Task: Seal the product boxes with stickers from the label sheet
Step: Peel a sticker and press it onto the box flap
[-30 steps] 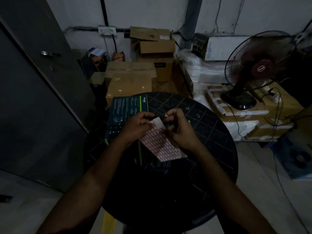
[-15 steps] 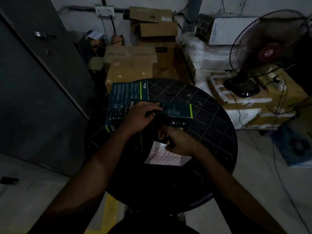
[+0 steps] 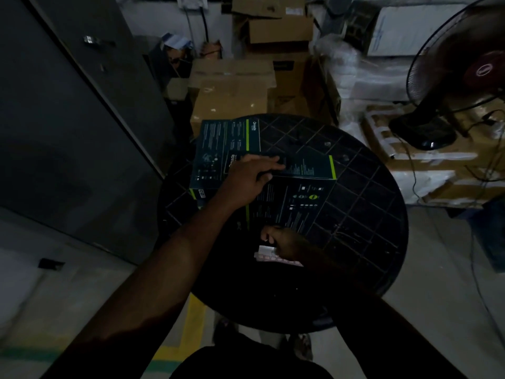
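Table [image 3: 369, 236], round and dark, carries the product boxes [image 3: 295, 198] stacked at centre, long axis running 9 to 3 o'clock. Left hand [image 3: 251, 179] grips the top box [image 3: 306, 166]. Right hand [image 3: 284, 242] is nearer the label sheet [image 3: 266, 254], which lies at 6 o'clock from the boxes; its fingers are curled at the near box edge, pinch unclear.

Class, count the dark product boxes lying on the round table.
3: one box at the far left, one under the left hand, one nearest the right hand. More may be hidden.
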Demonstrator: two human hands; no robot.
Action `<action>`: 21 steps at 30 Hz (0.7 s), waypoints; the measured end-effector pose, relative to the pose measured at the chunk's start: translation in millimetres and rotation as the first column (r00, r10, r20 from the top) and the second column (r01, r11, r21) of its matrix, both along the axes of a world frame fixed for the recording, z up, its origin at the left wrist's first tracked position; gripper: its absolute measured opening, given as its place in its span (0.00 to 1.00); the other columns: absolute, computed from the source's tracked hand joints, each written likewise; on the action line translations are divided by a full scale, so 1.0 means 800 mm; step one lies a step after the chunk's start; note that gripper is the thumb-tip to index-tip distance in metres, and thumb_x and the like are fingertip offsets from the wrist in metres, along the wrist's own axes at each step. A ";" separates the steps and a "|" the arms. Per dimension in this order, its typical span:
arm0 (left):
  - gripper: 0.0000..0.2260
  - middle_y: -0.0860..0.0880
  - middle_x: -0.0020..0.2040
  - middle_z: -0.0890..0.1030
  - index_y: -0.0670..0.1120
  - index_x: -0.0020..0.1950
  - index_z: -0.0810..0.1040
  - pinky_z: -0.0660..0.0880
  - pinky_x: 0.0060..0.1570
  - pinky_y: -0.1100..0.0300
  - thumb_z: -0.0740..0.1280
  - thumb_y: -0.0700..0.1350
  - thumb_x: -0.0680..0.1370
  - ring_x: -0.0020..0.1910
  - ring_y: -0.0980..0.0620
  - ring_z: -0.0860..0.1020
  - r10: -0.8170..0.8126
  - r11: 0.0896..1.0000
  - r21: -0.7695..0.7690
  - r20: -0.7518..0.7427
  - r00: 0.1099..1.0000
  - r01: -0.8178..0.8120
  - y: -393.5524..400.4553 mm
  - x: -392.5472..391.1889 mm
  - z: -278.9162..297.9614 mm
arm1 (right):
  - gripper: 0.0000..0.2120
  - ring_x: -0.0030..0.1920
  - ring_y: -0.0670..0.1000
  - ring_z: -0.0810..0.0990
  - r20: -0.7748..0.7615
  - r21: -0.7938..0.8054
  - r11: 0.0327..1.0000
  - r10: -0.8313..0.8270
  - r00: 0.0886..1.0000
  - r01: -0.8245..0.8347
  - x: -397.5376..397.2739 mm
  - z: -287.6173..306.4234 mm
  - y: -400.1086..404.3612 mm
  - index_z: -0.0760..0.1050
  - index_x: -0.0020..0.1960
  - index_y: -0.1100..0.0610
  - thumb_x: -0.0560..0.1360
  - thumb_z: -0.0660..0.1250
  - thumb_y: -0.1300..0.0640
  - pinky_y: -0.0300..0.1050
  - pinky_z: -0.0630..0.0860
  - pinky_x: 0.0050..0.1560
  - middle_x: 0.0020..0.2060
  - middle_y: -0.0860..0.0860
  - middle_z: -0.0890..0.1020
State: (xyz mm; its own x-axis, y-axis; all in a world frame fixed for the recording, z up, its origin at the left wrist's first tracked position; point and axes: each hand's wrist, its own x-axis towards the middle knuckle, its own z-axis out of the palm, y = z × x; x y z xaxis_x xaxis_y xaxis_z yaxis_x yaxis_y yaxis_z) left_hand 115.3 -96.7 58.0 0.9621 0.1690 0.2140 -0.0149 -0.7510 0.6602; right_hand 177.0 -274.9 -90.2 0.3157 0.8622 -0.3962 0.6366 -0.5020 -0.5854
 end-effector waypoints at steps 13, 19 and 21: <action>0.18 0.55 0.70 0.75 0.52 0.67 0.78 0.57 0.56 0.83 0.66 0.37 0.80 0.67 0.57 0.67 0.004 1.000 -0.011 0.004 1.000 -0.004 -0.002 -0.005 -0.002 | 0.24 0.56 0.56 0.75 -0.104 -0.083 0.995 0.043 0.994 -0.051 -0.005 0.029 0.033 0.73 0.68 0.60 0.72 0.65 0.57 0.45 0.72 0.53 0.59 0.59 0.76; 0.18 0.56 0.70 0.75 0.53 0.67 0.78 0.57 0.58 0.79 0.66 0.38 0.80 0.66 0.59 0.67 0.003 1.000 0.012 0.013 1.000 -0.003 -0.004 -0.007 -0.002 | 0.27 0.60 0.64 0.76 0.322 -0.025 0.992 0.126 0.938 -0.124 -0.017 -0.004 0.004 0.61 0.78 0.51 0.80 0.61 0.57 0.49 0.72 0.51 0.69 0.59 0.68; 0.18 0.57 0.69 0.75 0.53 0.67 0.78 0.57 0.59 0.78 0.66 0.38 0.80 0.66 0.59 0.67 0.005 1.000 0.017 0.021 1.000 -0.005 -0.004 -0.007 -0.003 | 0.26 0.63 0.64 0.73 0.506 -0.058 0.990 0.141 0.851 -0.129 -0.024 -0.015 -0.013 0.60 0.77 0.49 0.80 0.53 0.45 0.58 0.71 0.58 0.67 0.58 0.69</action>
